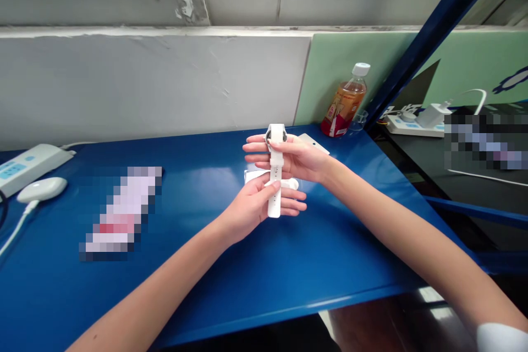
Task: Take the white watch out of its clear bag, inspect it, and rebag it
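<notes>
A white wristwatch [276,160] with a long holed strap is held upright between my two hands above the blue table. My right hand [303,158] has its thumb pressed on the upper part near the silver-rimmed case, fingers stretched out behind it. Lower down, my left hand [258,201] pinches the strap's holed end under its thumb, its other fingers extended behind. Behind the hands a white object [292,183] lies on the table, partly covered, its kind unclear. A flat pale item [314,143] lies beyond my right wrist.
The blue table [198,280] meets a wall at the back. A drink bottle [345,102] stands at the back right beside a blue metal post [421,38]. At left are a blurred-out phone-like object [126,209], a white oval device [42,190] with a cable, and a power strip [33,165].
</notes>
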The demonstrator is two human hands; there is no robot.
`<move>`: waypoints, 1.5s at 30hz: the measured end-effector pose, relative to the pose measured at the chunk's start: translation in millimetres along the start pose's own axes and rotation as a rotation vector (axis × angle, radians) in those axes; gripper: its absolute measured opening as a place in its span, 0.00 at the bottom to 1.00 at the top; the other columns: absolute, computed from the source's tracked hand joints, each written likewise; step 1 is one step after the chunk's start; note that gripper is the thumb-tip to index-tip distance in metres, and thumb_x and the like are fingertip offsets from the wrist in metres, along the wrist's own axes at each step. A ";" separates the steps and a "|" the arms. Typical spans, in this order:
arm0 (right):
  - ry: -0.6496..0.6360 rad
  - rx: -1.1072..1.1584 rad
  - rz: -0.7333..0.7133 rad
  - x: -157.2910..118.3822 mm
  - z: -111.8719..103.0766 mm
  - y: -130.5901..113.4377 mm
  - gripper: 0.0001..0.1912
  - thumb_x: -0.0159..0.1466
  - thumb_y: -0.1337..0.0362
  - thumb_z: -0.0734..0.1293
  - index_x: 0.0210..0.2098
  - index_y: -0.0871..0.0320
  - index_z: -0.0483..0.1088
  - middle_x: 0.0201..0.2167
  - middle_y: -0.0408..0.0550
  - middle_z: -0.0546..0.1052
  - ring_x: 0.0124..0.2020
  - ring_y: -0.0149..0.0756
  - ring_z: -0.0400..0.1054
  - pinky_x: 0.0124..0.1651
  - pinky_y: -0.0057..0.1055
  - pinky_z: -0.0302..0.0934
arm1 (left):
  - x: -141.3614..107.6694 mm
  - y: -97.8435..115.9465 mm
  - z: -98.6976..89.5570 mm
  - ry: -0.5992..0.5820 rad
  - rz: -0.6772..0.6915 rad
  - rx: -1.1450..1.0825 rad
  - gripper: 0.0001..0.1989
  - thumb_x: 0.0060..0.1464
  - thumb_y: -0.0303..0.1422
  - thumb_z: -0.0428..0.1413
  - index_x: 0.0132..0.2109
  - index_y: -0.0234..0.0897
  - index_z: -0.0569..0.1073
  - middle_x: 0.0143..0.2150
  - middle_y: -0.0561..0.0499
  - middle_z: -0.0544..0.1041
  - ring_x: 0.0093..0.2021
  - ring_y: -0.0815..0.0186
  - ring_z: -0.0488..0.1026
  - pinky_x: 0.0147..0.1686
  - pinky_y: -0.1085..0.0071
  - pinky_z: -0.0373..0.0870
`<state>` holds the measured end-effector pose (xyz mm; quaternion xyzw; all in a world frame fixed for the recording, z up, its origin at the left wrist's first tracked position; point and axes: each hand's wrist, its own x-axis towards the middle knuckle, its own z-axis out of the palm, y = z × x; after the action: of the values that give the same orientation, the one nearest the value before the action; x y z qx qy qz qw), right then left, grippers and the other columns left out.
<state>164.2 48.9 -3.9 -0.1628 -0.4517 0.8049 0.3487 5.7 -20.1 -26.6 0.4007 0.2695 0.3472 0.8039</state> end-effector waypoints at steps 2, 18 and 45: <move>0.039 0.003 -0.014 -0.3 0.9 -1.1 0.13 0.68 0.69 0.62 0.50 0.63 0.72 0.54 0.55 0.76 0.50 0.39 0.74 0.57 0.36 0.67 | 0.2 0.7 0.3 0.009 0.004 -0.002 0.12 0.63 0.33 0.55 0.49 0.27 0.72 0.44 0.35 0.81 0.41 0.54 0.81 0.43 0.60 0.75; 0.007 0.073 -0.008 0.4 -1.8 2.6 0.16 0.68 0.72 0.58 0.52 0.62 0.71 0.49 0.53 0.79 0.48 0.36 0.75 0.54 0.34 0.68 | -0.6 -0.6 1.1 0.016 -0.006 0.002 0.11 0.63 0.32 0.55 0.49 0.27 0.72 0.45 0.35 0.80 0.46 0.51 0.79 0.48 0.57 0.73; 0.095 0.139 0.097 5.1 -0.3 4.7 0.20 0.72 0.67 0.51 0.48 0.66 0.72 0.49 0.58 0.79 0.49 0.38 0.74 0.58 0.38 0.64 | -0.6 -2.1 3.0 0.065 -0.032 0.009 0.13 0.62 0.31 0.56 0.49 0.24 0.73 0.46 0.32 0.79 0.46 0.50 0.79 0.49 0.56 0.73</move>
<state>158.8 51.0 -7.7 -0.1978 -0.3695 0.8416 0.3408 8.3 -22.9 -26.7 0.3882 0.3036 0.3461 0.7984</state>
